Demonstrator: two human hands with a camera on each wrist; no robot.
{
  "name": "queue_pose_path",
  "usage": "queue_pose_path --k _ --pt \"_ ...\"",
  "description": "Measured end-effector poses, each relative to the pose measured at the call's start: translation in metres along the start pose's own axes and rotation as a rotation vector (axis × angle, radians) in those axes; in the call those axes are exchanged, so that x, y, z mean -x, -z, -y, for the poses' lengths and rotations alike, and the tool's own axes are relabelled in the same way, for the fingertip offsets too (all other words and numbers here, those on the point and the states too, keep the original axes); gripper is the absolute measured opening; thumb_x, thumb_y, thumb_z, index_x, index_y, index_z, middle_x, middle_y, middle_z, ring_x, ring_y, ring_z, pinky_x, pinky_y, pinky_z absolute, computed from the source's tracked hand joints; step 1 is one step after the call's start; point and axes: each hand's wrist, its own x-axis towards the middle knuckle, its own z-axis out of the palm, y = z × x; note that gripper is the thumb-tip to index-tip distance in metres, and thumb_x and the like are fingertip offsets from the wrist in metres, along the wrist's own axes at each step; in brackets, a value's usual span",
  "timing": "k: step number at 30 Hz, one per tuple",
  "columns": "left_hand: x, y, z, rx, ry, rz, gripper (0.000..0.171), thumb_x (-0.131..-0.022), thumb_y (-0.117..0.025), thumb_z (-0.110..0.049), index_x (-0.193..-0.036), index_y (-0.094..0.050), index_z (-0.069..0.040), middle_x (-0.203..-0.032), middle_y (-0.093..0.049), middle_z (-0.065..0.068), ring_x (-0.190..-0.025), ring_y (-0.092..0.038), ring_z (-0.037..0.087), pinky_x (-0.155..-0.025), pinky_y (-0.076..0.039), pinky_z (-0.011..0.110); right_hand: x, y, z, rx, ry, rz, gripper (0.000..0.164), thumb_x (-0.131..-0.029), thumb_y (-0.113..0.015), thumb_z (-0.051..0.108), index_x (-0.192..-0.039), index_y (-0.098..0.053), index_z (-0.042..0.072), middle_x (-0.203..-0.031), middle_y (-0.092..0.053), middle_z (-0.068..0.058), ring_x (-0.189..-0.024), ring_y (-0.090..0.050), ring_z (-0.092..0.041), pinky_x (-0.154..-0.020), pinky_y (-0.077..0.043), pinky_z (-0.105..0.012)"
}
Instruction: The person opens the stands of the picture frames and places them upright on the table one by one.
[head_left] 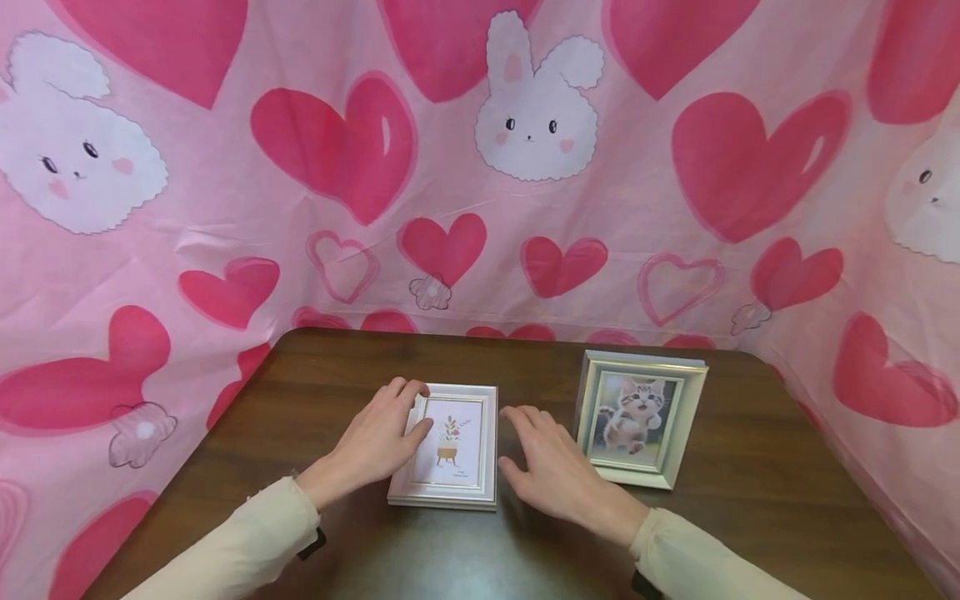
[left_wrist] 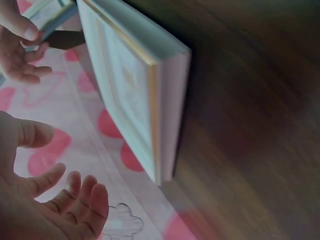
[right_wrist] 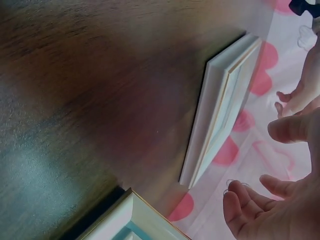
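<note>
A white picture frame [head_left: 487,450] with thin gold trim lies flat on the table, its print showing a plant in a legged pot. My left hand [head_left: 378,429] hovers over its left side, fingers relaxed and overlapping the upper left corner in the head view. In the left wrist view that hand [left_wrist: 60,200] has loosely bent fingers with nothing between them, apart from the frame. Just off the frame's right edge is my right hand [head_left: 555,471], thumb and fingers spread and holding nothing. The right wrist view shows this hand [right_wrist: 280,195] beyond the frame [right_wrist: 220,115].
To the right, a second cream frame [head_left: 678,454] with a kitten picture [head_left: 628,421] stands upright, leaning back slightly, close beside my right hand. The dark wood table [head_left: 750,533] ends at a pink curtain [head_left: 450,183] with hearts and rabbits around its back and sides.
</note>
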Motion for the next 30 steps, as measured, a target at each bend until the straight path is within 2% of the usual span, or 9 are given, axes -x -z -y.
queue_pose_path --k 2,5,8,13,18,22,26,30 --pt "0.000 0.001 0.006 0.000 0.010 0.009 0.041 -0.094 -0.079 -0.020 -0.129 -0.063 -0.008 -0.098 -0.055 0.002 -0.089 -0.050 0.021 -0.069 -0.047 0.036 -0.002 -0.001 0.000 -0.009 -0.021 0.020 0.063 -0.092 -0.079 0.025 -0.144 -0.054 0.000 -0.137 -0.061 -0.017 -0.125 -0.057 -0.036 -0.102 -0.047 -0.058" --pt "-0.001 0.001 0.015 0.014 0.018 0.022 0.042 -0.094 -0.078 -0.018 -0.131 -0.062 -0.006 -0.096 -0.054 0.003 -0.089 -0.050 0.021 -0.069 -0.046 0.036 -0.007 -0.002 0.000 -0.018 -0.060 0.045 0.065 -0.093 -0.079 0.026 -0.147 -0.052 0.001 -0.141 -0.058 -0.017 -0.128 -0.055 -0.037 -0.104 -0.045 -0.060" --pt "0.000 0.000 0.022 0.043 0.038 0.041 0.044 -0.095 -0.077 -0.016 -0.134 -0.060 -0.006 -0.102 -0.057 0.004 -0.093 -0.052 0.022 -0.074 -0.049 0.037 -0.009 -0.005 0.000 -0.032 -0.100 0.076 0.066 -0.093 -0.078 0.027 -0.148 -0.051 0.002 -0.145 -0.057 -0.018 -0.132 -0.054 -0.038 -0.107 -0.043 -0.061" --pt "0.004 -0.003 0.031 0.076 0.068 0.084 0.051 -0.096 -0.076 -0.014 -0.141 -0.055 -0.006 -0.123 -0.063 0.010 -0.102 -0.055 0.025 -0.085 -0.053 0.045 -0.011 -0.014 -0.002 -0.064 -0.155 0.142 0.069 -0.094 -0.077 0.030 -0.152 -0.049 0.005 -0.149 -0.054 -0.017 -0.135 -0.051 -0.037 -0.111 -0.040 -0.063" --pt "0.006 -0.006 0.039 0.085 0.070 0.114 0.050 -0.096 -0.076 -0.013 -0.141 -0.055 -0.005 -0.130 -0.064 0.015 -0.111 -0.058 0.031 -0.096 -0.052 0.055 -0.015 -0.022 -0.003 -0.069 -0.153 0.164 0.070 -0.093 -0.077 0.030 -0.151 -0.049 0.004 -0.150 -0.054 -0.018 -0.133 -0.051 -0.037 -0.110 -0.041 -0.063" --pt "0.004 -0.008 0.046 0.132 0.069 0.148 0.047 -0.097 -0.075 -0.012 -0.139 -0.058 -0.003 -0.132 -0.065 0.016 -0.117 -0.060 0.033 -0.103 -0.049 0.059 -0.019 -0.026 -0.004 -0.065 -0.153 0.171 0.070 -0.092 -0.077 0.031 -0.150 -0.050 0.004 -0.150 -0.053 -0.019 -0.131 -0.051 -0.037 -0.108 -0.042 -0.061" --pt "0.003 -0.010 0.051 0.181 0.068 0.194 0.046 -0.096 -0.075 -0.010 -0.139 -0.059 -0.004 -0.132 -0.066 0.014 -0.112 -0.060 0.032 -0.102 -0.050 0.057 -0.021 -0.031 -0.005 -0.056 -0.167 0.195 0.071 -0.091 -0.078 0.032 -0.150 -0.050 0.004 -0.151 -0.051 -0.019 -0.131 -0.050 -0.037 -0.108 -0.042 -0.060" --pt "0.003 -0.009 0.054 0.185 0.060 0.230 0.046 -0.095 -0.077 -0.008 -0.137 -0.060 -0.006 -0.126 -0.067 0.011 -0.106 -0.057 0.028 -0.094 -0.053 0.051 -0.023 -0.036 -0.005 -0.042 -0.177 0.209 0.073 -0.090 -0.077 0.034 -0.151 -0.049 0.005 -0.155 -0.049 -0.020 -0.135 -0.048 -0.039 -0.109 -0.039 -0.062"
